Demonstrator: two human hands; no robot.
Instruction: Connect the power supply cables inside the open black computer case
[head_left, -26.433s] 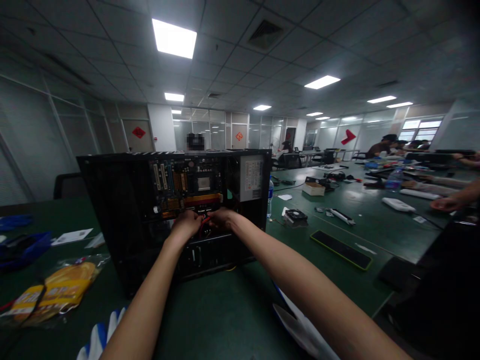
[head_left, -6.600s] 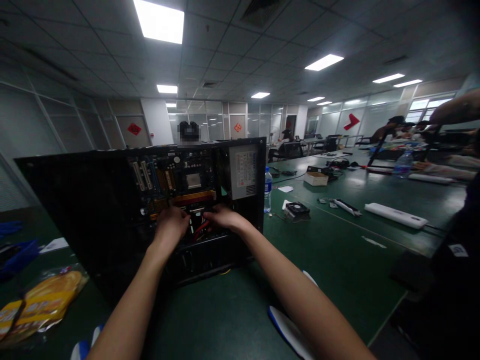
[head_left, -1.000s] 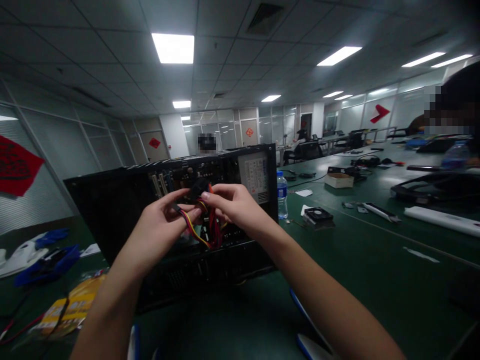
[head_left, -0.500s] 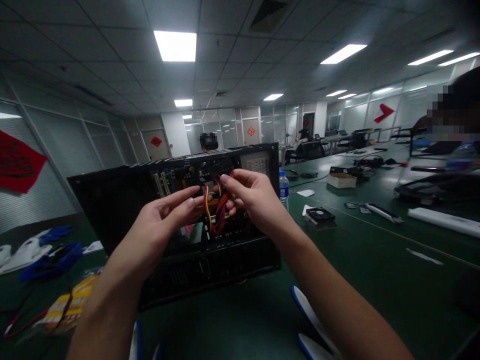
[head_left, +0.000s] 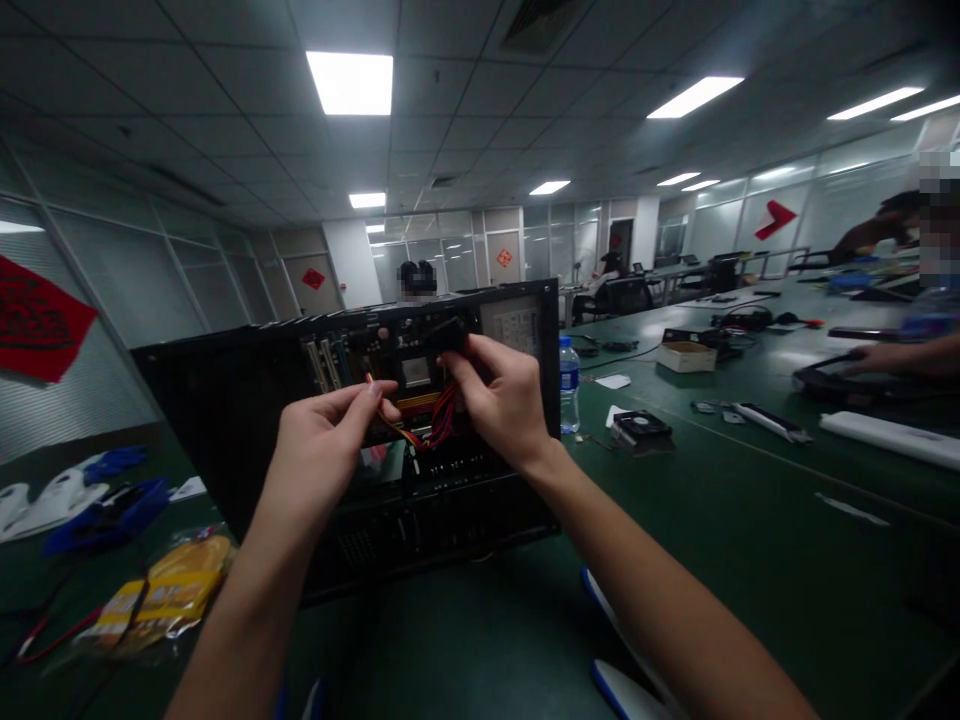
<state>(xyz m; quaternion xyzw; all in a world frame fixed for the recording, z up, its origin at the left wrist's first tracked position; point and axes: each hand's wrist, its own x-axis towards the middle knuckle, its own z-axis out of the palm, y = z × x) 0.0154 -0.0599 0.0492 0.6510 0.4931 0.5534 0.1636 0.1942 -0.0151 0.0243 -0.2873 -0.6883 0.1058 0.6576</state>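
In front of me a black computer case (head_left: 420, 520) stands on the green table with its open side facing me. Inside it the motherboard shows a square silver processor (head_left: 418, 372), and memory slots (head_left: 324, 368) lie to its left. My left hand (head_left: 330, 425) pinches the end of a yellow-and-red cable that bends down to a bundle of power cables (head_left: 442, 412). At the upper right of the board, my right hand (head_left: 506, 400) is closed on the red and black cables of that bundle. Its fingertips are partly hidden.
A water bottle (head_left: 569, 385) stands right of the case. Farther right lie a black fan (head_left: 641, 430), a small cardboard box (head_left: 686, 356) and a white bar (head_left: 892, 440). On the left are a yellow packet (head_left: 165, 590) and blue-and-white gloves (head_left: 60, 505). Another person's hand (head_left: 892, 357) is at far right.
My left hand has closed from open fingers onto a yellow-and-red cable and drawn it left. My right hand has shifted slightly right, uncovering the processor. A person's hand has appeared at right.
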